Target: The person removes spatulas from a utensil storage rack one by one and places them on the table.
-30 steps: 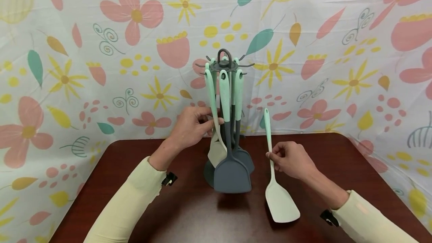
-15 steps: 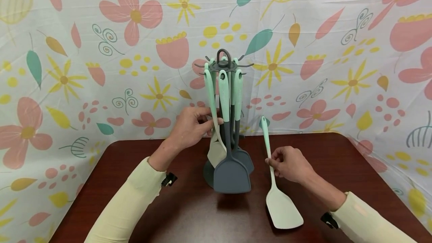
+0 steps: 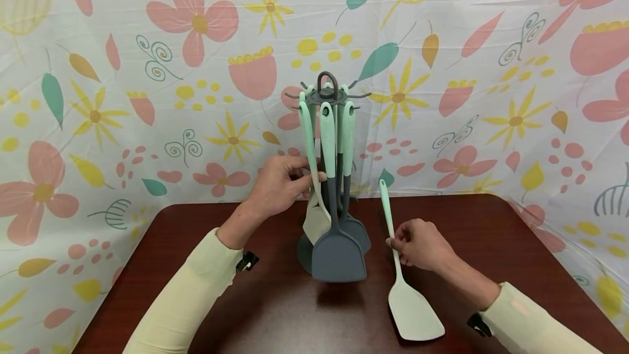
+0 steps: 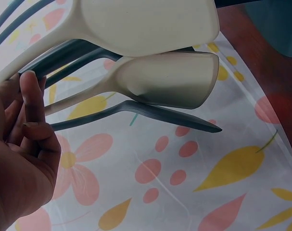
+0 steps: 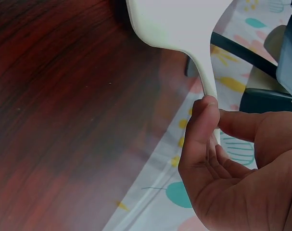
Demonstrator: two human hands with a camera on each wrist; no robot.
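Sitting midway between the rounded back corners of a glossy red-brown wood-grain table (image 3: 245,305), head view, is a dark grey hook rack (image 3: 326,96); left hand (image 3: 280,183) pinching a cream-and-mint utensil (image 3: 308,131) hung there. Right hand (image 3: 421,246) grips a flat cream, mint-handled spatula (image 3: 416,313) between rack and right edge. White flowered cloth (image 3: 191,97) behind. Left wrist: mostly cloth past the hand. Right wrist: spatula's neck pinched, cloth beyond the table's edge.

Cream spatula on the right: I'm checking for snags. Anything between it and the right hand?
Nothing visible: the right hand pinches the cream spatula directly. The utensil rack stands apart, to the left.
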